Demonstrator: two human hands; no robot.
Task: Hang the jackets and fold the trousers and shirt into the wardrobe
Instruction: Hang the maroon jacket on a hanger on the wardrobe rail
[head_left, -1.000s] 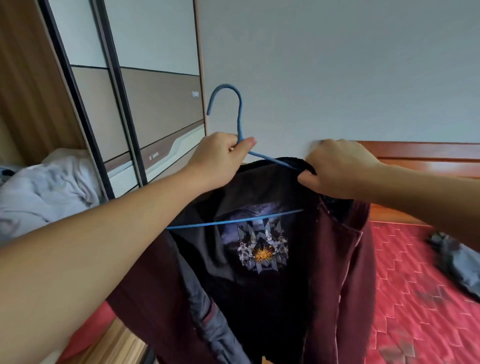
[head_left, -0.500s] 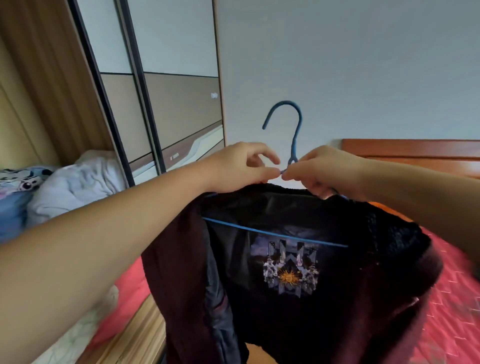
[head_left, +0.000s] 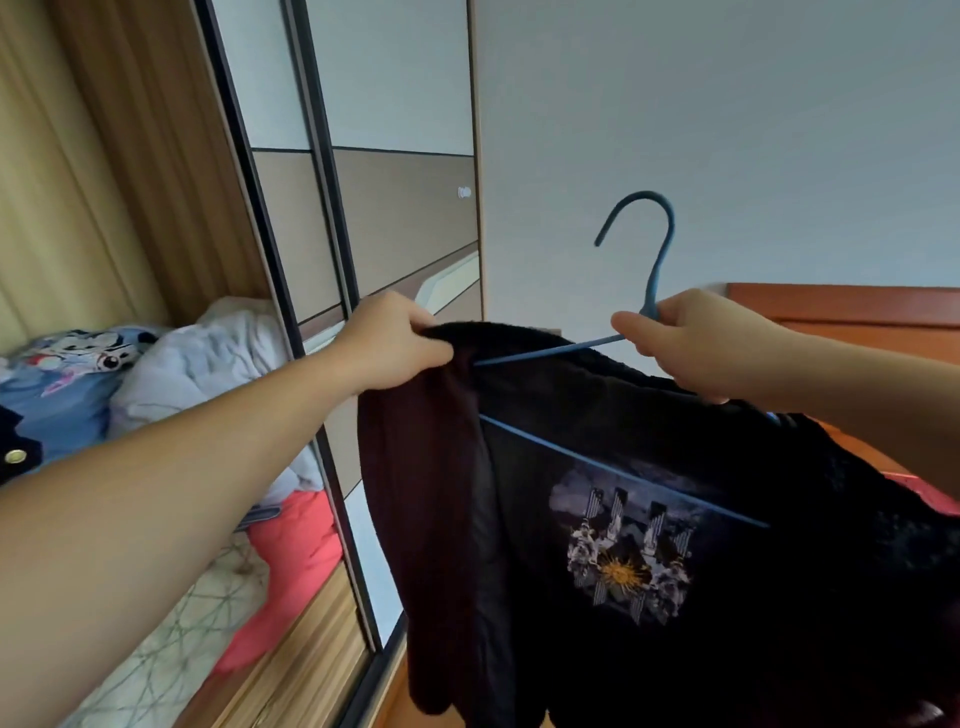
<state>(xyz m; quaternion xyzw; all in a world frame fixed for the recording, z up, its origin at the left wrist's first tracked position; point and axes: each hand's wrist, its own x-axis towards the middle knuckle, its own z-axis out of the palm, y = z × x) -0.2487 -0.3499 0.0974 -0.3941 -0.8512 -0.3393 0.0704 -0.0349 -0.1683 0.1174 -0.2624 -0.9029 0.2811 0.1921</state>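
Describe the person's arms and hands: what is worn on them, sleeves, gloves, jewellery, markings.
Both forearms are bare as far as the picture shows; no sleeve enters the view. The left hand and the right hand wear no gloves. No watch, bracelet, ring or marking shows on either wrist or on the visible fingers.

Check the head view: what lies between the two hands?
In the head view, the blue hanger's sloping arm and the jacket's black collar edge span the stretch from left hand to right hand; grey wall behind.
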